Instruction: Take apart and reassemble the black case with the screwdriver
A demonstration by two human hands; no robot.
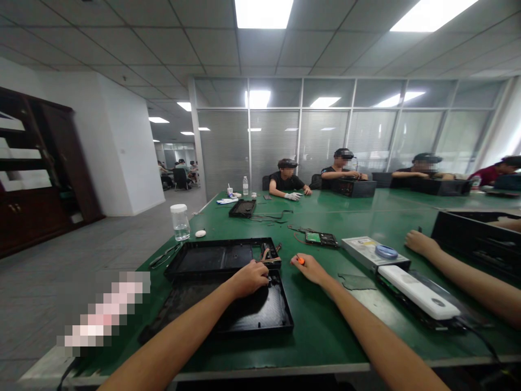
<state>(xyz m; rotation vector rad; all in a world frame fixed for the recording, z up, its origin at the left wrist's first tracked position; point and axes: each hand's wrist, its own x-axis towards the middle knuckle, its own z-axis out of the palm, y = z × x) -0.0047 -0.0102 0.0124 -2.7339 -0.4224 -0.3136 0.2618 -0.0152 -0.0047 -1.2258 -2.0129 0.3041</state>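
My left hand [250,278] is closed over an opened black plastic casing, its fingers curled. What they pinch, if anything, is hidden. The casing's far half [211,258] has a bundle of thin wires [266,255] at its right end, next to my left fingers. The near half [280,309] lies closer to me, partly under my left forearm. My right hand [312,269] is closed around a small tool with an orange handle [300,260], just right of the casing. The tool's other end cannot be seen.
Right of me lie a metal box [362,251] with a blue roll [386,251], a white power strip [419,290] and a green circuit board [313,237]. A bottle [179,222] and pliers [165,255] stand left. A neighbour's hand [421,243] is at right; several co-workers sit opposite.
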